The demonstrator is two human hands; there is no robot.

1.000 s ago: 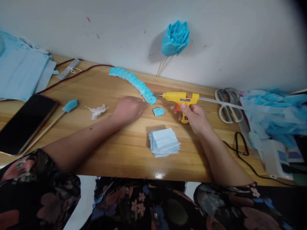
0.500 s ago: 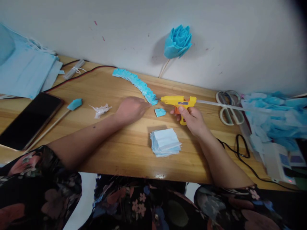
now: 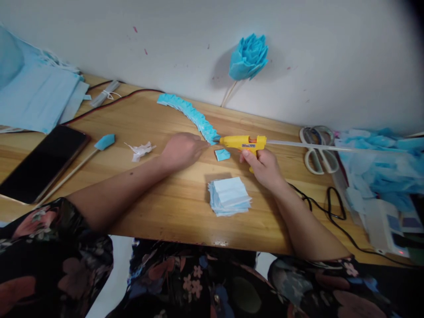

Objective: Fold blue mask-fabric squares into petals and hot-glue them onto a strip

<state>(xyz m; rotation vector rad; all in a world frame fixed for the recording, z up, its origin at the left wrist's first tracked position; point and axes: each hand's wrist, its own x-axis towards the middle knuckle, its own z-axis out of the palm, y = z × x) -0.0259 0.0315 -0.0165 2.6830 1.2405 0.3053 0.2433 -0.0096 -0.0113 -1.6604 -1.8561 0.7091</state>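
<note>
your right hand (image 3: pixel 265 167) is wrapped around the grip of a yellow glue gun (image 3: pixel 240 142), thumb along its side, which leaves the nozzle (image 3: pixel 217 139) pointing left, at the near end of a strip of overlapping folded blue pieces (image 3: pixel 190 111). that strip lies on the wooden table (image 3: pixel 149 221), curving from near the wall (image 3: pixel 132 53) down to between your two hands, probably so that its working end is within reach of both. your left hand (image 3: pixel 183 151) is curled with one finger stretched to that same end, seemingly to steady it; whether it pinches or only presses, you cannot tell from here, nor whether the nozzle touches. a single folded blue piece (image 3: pixel 222 154) lies just below the nozzle, perhaps kept there as handy. nearer you, a stack of pale squares (image 3: pixel 230 196) sits clear of your forearms. a clear glue stick (image 3: pixel 298 145) juts from the gun's back, passing over white-handled scissors (image 3: pixel 319 152).
</note>
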